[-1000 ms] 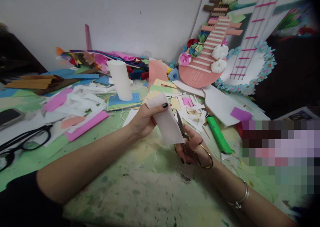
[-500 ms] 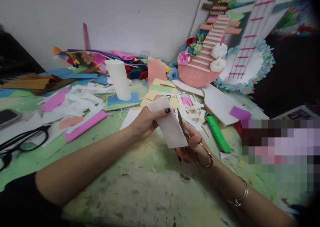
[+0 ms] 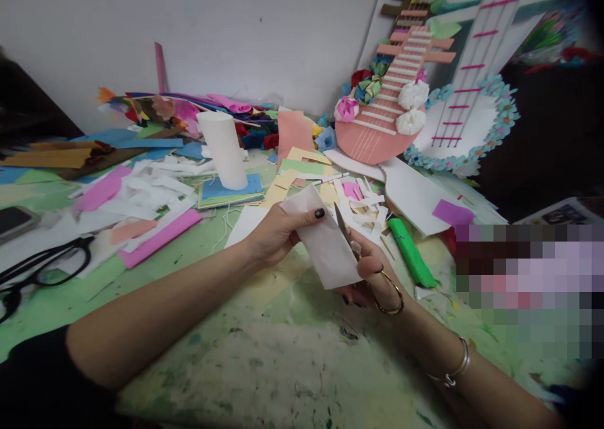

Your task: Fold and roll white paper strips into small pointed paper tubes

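Observation:
My left hand (image 3: 276,231) pinches a folded piece of white paper (image 3: 325,243) and holds it up over the paint-stained green table (image 3: 264,353). My right hand (image 3: 372,278) grips small gold-handled scissors (image 3: 352,253), fingers through the loops. The blades meet the right edge of the white paper. Part of the right hand is hidden behind the paper.
Paper scraps and strips litter the table behind the hands. A white paper roll (image 3: 221,149) stands on coloured sheets, a green cutter (image 3: 413,253) lies to the right, black glasses (image 3: 42,268) at the left. Paper guitar models (image 3: 391,111) lean on the wall.
The white paper has tilted and slid lower, covering more of my right hand. The scissors have shifted slightly up along its edge.

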A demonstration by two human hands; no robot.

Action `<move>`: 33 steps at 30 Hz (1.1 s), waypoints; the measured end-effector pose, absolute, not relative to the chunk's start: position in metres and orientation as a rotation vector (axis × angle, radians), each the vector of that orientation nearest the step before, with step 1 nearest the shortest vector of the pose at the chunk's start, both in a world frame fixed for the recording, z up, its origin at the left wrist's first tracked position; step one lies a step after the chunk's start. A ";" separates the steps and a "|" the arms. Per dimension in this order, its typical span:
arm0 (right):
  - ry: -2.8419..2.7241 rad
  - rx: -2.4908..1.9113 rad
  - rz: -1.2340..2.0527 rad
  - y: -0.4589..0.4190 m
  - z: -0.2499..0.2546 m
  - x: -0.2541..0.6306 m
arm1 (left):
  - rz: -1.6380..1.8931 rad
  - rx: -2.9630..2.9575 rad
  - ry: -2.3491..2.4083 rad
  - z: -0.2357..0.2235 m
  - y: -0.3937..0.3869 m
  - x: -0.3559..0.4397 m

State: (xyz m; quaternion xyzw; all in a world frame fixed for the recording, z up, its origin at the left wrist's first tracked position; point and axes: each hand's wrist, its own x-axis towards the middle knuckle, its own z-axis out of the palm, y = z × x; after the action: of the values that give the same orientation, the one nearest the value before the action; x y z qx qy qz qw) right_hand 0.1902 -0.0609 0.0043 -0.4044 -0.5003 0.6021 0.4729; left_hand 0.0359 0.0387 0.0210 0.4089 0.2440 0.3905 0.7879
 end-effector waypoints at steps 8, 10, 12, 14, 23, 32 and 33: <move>-1.149 -0.982 1.531 -0.061 0.001 0.192 | 0.856 0.865 0.526 0.022 0.039 0.036; -1.156 -0.992 1.533 -0.061 0.001 0.192 | 0.855 0.871 0.525 0.023 0.039 0.036; -1.172 -0.989 1.539 -0.061 0.002 0.191 | 0.849 0.883 0.520 0.023 0.040 0.035; -1.196 -0.979 1.525 -0.061 0.002 0.190 | 0.837 0.895 0.509 0.023 0.040 0.035; -1.362 -0.988 1.450 -0.061 -0.003 0.195 | 0.779 0.929 0.475 0.020 0.043 0.033; -1.334 -0.919 1.480 -0.062 -0.013 0.194 | 0.713 1.083 0.442 0.018 0.042 0.032; -1.324 -0.923 1.474 -0.062 -0.014 0.194 | 0.706 1.102 0.438 0.018 0.042 0.032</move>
State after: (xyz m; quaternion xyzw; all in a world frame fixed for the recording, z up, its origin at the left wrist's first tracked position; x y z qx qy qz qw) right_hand 0.1941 -0.0620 -0.0143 -0.3748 -0.5379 0.5990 0.4598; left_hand 0.0321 0.0420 0.0178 0.5083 0.2018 0.3256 0.7713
